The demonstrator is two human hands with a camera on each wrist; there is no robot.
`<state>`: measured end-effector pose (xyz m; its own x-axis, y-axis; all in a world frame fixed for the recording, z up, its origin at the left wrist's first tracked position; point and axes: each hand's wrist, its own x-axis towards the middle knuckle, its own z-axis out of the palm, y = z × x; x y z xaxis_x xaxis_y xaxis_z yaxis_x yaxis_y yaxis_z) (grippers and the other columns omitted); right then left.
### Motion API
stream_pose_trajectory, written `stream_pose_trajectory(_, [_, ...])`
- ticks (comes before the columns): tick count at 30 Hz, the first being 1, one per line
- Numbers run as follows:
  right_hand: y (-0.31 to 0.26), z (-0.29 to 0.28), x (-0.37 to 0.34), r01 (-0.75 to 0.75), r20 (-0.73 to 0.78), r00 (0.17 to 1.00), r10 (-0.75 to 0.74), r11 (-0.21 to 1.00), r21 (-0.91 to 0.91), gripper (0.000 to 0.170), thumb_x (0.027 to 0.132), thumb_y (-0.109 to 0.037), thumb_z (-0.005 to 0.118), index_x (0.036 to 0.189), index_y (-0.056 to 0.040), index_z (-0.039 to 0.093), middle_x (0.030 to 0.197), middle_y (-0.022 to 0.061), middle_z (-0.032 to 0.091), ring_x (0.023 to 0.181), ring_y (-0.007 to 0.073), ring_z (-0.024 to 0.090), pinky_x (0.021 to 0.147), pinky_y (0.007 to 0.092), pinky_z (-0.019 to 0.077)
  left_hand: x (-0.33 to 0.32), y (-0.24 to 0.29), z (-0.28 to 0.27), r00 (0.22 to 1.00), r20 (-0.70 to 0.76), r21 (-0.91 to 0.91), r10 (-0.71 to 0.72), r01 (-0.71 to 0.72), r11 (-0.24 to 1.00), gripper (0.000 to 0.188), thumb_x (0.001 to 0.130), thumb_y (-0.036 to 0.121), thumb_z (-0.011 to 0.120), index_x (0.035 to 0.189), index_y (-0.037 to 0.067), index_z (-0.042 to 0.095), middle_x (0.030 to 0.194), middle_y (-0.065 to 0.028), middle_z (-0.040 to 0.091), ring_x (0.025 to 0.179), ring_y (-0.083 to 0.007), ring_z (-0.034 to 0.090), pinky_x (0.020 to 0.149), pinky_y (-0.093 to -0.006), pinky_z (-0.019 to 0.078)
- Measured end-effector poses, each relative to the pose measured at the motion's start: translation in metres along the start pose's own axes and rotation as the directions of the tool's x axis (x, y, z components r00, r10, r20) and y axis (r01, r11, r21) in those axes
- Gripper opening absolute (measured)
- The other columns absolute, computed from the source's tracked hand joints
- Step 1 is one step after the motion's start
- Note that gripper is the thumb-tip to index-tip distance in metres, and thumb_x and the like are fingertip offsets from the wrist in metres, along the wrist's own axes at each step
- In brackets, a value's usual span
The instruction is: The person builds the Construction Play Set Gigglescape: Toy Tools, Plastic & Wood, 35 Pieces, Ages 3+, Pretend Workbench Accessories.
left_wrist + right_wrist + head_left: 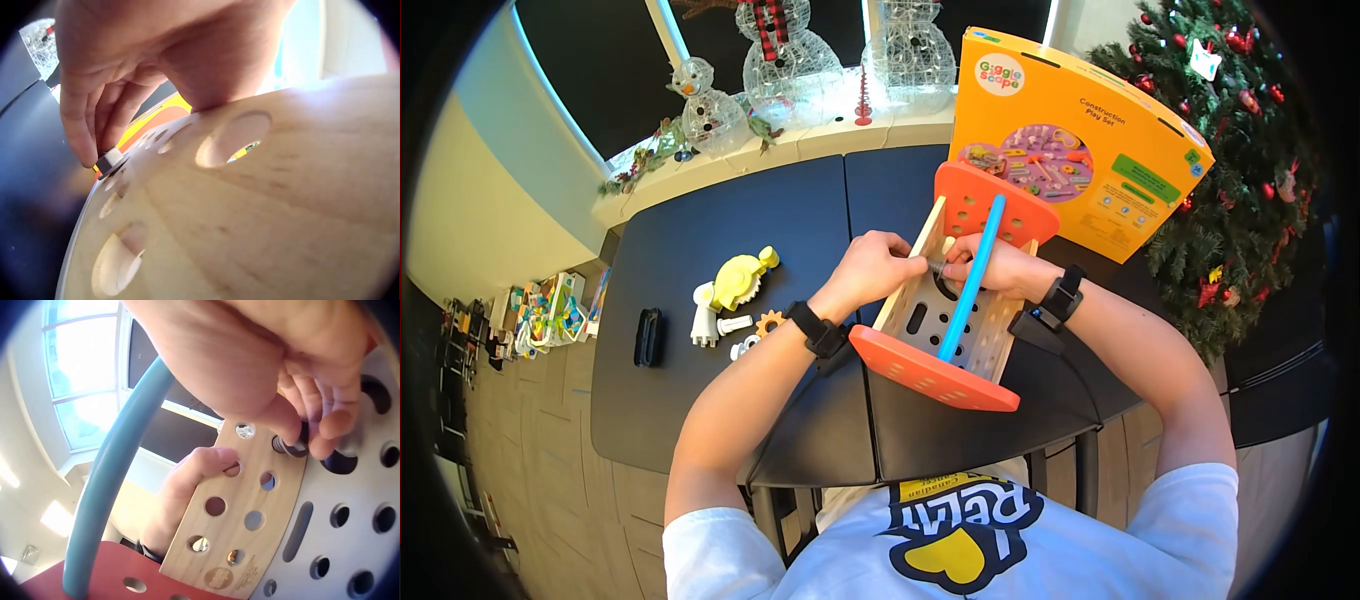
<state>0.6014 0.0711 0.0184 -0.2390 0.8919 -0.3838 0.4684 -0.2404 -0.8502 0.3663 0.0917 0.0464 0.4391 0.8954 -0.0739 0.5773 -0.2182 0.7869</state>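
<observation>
A toy toolbox with orange end panels (935, 368), a blue handle rod (972, 280) and a grey perforated base (337, 534) stands on the table. Along its left runs a holed wooden side panel (234, 509). My left hand (878, 268) grips this panel from outside, thumb over its upper edge. Its fingertips touch a small grey-and-black piece (110, 161) on the outer face. Reaching inside beneath the rod, my right hand (990, 268) pinches a dark nut-like piece (299, 447) on a threaded grey bolt (279, 445) at the panel's inner face.
Left on the table lie a yellow toy saw (738, 282), a white toy hammer-like piece (704, 318), an orange gear (769, 322) and a black case (649, 337). An orange-yellow box (1040, 90) stands behind the toolbox, with a decorated tree (1210, 200) at right.
</observation>
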Motion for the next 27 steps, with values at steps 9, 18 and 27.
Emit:
stream_pose_trajectory(9, [-0.005, 0.005, -0.011, 0.076, -0.135, 0.989, -0.066, 0.995, 0.068, 0.02, 0.101, -0.015, 0.071, 0.105, 0.0031, 0.064, 0.089, 0.0118, 0.072, 0.082, 0.0174, 0.073, 0.068, 0.0303, 0.0584, 0.0, -0.001, 0.0, 1.0, 0.006, -0.002, 0.005, -0.005, 1.0, 0.053, 0.08, 0.037, 0.075, 0.108, -0.007, 0.077, 0.097, -0.0244, 0.077, 0.095, -0.0334, 0.076, 0.088, -0.039, 0.0582])
stream_pose_trajectory(18, [-0.003, -0.002, -0.009, 0.086, -0.006, 0.996, -0.086, 0.991, 0.107, 0.019, 0.098, -0.015, 0.074, 0.092, 0.0028, 0.069, 0.083, 0.0113, 0.074, 0.077, 0.0186, 0.075, 0.067, 0.0301, 0.059, 0.002, 0.001, -0.001, 1.0, 0.017, 0.025, 0.007, -0.007, 1.0, 0.054, 0.08, 0.037, 0.074, 0.11, -0.007, 0.076, 0.098, -0.0242, 0.077, 0.096, -0.0334, 0.076, 0.089, -0.0386, 0.0583])
stream_pose_trajectory(27, [-0.017, 0.003, -0.015, 0.04, -0.028, 0.999, -0.042, 0.995, -0.095, 0.025, 0.097, -0.016, 0.075, 0.106, 0.0066, 0.069, 0.088, 0.0122, 0.074, 0.076, 0.0177, 0.074, 0.067, 0.03, 0.0588, 0.002, 0.0, -0.001, 1.0, 0.013, 0.025, 0.001, -0.002, 1.0, 0.053, 0.08, 0.037, 0.075, 0.109, -0.008, 0.076, 0.098, -0.0246, 0.077, 0.095, -0.0332, 0.076, 0.088, -0.0388, 0.0585])
